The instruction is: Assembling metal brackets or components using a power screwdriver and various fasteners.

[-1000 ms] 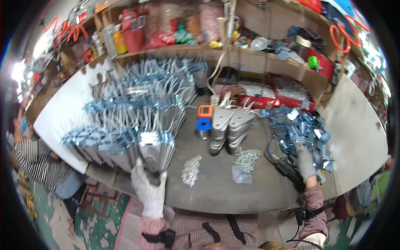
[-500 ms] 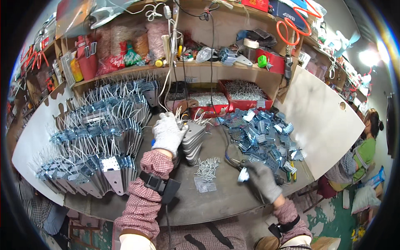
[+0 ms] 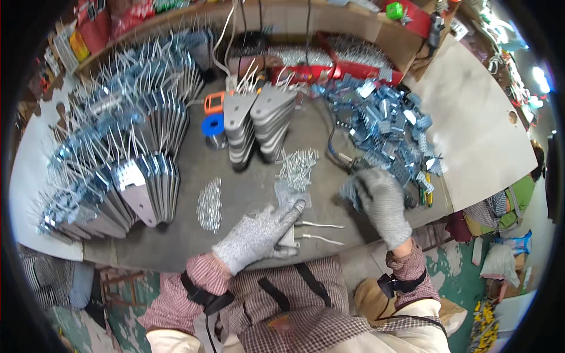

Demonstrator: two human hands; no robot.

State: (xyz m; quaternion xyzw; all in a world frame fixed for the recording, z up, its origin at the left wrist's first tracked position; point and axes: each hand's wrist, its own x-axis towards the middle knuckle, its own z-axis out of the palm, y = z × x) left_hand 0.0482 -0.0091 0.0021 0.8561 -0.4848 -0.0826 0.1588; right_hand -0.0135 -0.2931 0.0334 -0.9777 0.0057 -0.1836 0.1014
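Observation:
My left hand (image 3: 256, 238), in a grey knit glove, is closed on a grey metal plate (image 3: 288, 237) at the table's front edge. Two white wires (image 3: 321, 230) stick out of the plate to the right; the glove hides most of it. To the right, my gloved right hand (image 3: 382, 203) pinches a small bluish metal bracket (image 3: 351, 192), blurred by motion. A black corded tool (image 3: 410, 200) lies partly behind that hand. Just beyond my left fingertips are a small clear plastic bag (image 3: 292, 194) and a heap of screws (image 3: 299, 167).
Two stacks of grey plates (image 3: 238, 120) stand mid-table beside a blue-rimmed spool (image 3: 213, 126) and an orange device (image 3: 215, 102). Rows of wired plates (image 3: 141, 194) fill the left. Bluish brackets (image 3: 382, 123) are piled right, below red bins (image 3: 321, 73). Small metal parts (image 3: 209, 205) lie left of my hand.
My left hand has come from the plate stacks to the front edge, now with a wired plate. The right hand keeps a small bracket. The view has tilted downward.

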